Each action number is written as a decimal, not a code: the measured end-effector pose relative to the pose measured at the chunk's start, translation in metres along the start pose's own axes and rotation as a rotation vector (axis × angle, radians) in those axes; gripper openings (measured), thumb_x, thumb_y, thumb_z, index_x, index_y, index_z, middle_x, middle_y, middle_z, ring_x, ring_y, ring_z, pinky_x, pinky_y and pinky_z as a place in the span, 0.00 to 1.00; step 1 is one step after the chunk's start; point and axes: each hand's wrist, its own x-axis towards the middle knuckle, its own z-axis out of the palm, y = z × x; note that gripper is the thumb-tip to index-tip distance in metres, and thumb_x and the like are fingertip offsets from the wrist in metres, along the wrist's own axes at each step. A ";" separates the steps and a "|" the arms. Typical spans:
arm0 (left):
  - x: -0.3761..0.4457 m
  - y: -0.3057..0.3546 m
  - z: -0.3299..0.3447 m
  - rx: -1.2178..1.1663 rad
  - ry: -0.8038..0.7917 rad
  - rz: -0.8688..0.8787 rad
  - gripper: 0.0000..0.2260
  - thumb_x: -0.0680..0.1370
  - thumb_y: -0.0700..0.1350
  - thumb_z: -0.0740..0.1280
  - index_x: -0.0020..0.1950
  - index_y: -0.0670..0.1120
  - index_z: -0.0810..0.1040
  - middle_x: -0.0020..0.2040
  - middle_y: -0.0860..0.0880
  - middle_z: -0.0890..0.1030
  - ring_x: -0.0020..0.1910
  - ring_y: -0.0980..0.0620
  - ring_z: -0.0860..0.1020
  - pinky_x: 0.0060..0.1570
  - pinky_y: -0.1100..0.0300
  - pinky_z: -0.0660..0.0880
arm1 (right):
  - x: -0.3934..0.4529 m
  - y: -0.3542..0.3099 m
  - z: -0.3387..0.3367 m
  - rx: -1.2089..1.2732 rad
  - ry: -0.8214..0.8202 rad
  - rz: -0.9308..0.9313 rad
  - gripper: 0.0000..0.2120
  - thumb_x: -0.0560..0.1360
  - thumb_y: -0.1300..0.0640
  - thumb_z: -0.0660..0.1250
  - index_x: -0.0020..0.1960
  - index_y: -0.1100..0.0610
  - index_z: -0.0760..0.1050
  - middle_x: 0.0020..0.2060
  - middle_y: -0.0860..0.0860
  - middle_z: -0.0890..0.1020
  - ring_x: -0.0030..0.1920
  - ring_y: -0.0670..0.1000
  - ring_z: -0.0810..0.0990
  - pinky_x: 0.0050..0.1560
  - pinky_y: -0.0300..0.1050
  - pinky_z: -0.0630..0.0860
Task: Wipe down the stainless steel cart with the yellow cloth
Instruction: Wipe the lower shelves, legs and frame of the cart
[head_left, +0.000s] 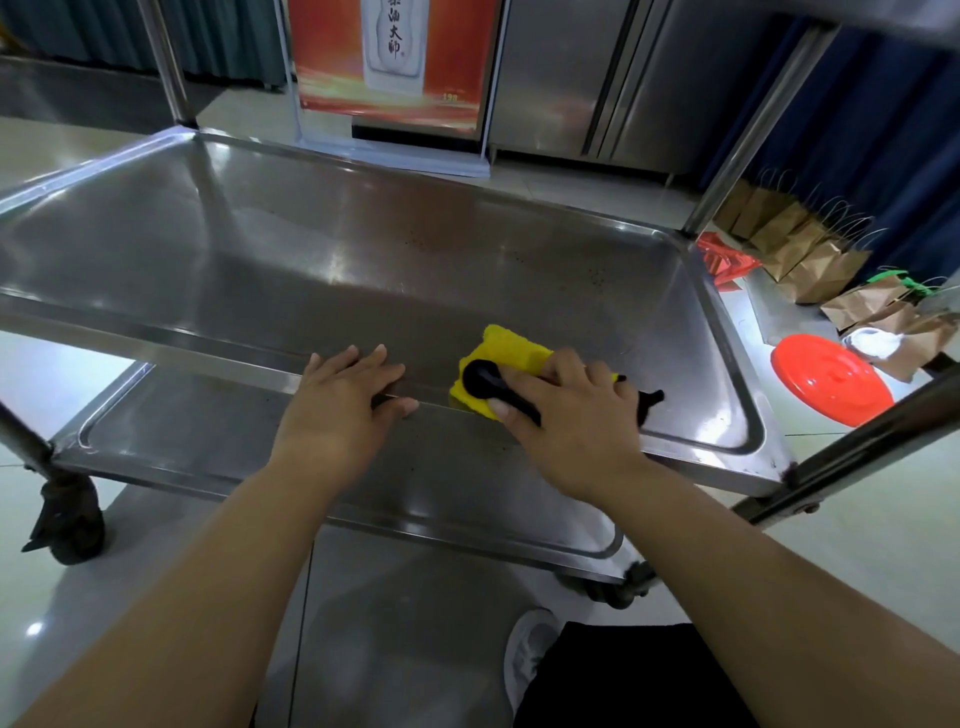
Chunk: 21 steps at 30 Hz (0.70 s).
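Steel cart (322, 249) shelf — speckled, pale tiled floor (857, 519), red lid (831, 379)

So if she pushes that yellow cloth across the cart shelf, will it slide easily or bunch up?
The yellow cloth looks thick and pad-like, lying flat under the right hand, so it probably keeps its shape rather than bunching. The cart shelf is smooth, shiny steel, so it likely slides easily. The left hand rests on the rim, perhaps steadying the wheeled cart.
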 end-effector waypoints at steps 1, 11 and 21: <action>0.000 -0.001 0.000 -0.002 0.005 0.004 0.20 0.78 0.52 0.64 0.69 0.50 0.71 0.74 0.51 0.63 0.75 0.50 0.55 0.72 0.57 0.42 | 0.002 -0.007 0.001 -0.006 -0.004 -0.014 0.35 0.68 0.30 0.36 0.68 0.35 0.65 0.58 0.50 0.69 0.57 0.59 0.68 0.55 0.55 0.63; -0.004 -0.003 0.005 0.106 0.020 0.012 0.22 0.78 0.59 0.58 0.71 0.54 0.67 0.75 0.54 0.61 0.75 0.51 0.55 0.73 0.54 0.44 | -0.003 0.034 -0.005 0.054 -0.064 -0.051 0.24 0.76 0.33 0.51 0.70 0.35 0.63 0.56 0.47 0.66 0.56 0.54 0.66 0.56 0.48 0.62; -0.007 0.021 0.009 0.264 0.008 -0.078 0.30 0.76 0.65 0.51 0.73 0.51 0.63 0.76 0.52 0.58 0.76 0.47 0.50 0.73 0.49 0.45 | -0.038 0.099 0.006 -0.037 0.167 0.088 0.30 0.71 0.27 0.49 0.66 0.37 0.70 0.57 0.53 0.71 0.52 0.63 0.70 0.52 0.57 0.67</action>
